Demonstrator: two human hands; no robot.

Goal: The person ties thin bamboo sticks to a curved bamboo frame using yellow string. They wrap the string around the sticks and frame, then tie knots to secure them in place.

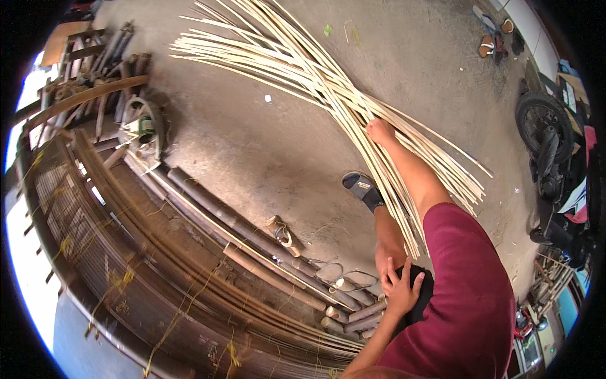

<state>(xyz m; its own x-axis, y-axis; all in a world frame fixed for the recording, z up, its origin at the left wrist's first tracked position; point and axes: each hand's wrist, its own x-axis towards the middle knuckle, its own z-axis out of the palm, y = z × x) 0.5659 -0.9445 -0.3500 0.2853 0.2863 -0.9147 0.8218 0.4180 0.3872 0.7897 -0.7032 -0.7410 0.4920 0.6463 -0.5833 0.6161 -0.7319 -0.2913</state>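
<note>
Long, thin, pale bamboo strips lie on the floor in two bundles that cross each other. My right hand, at the end of an outstretched arm, is closed around strips near the crossing. Which strips are inside the fist is partly hidden by the fingers. My left hand rests on my bent knee with its fingers spread and holds nothing. My foot in a dark sandal stands beside the strips, just left of their near ends.
Bamboo poles lie along the left, beside a slatted rack tied with yellow string. A cut bamboo piece sits on the floor. Sandals lie at the far right, and a motorcycle wheel stands at the right.
</note>
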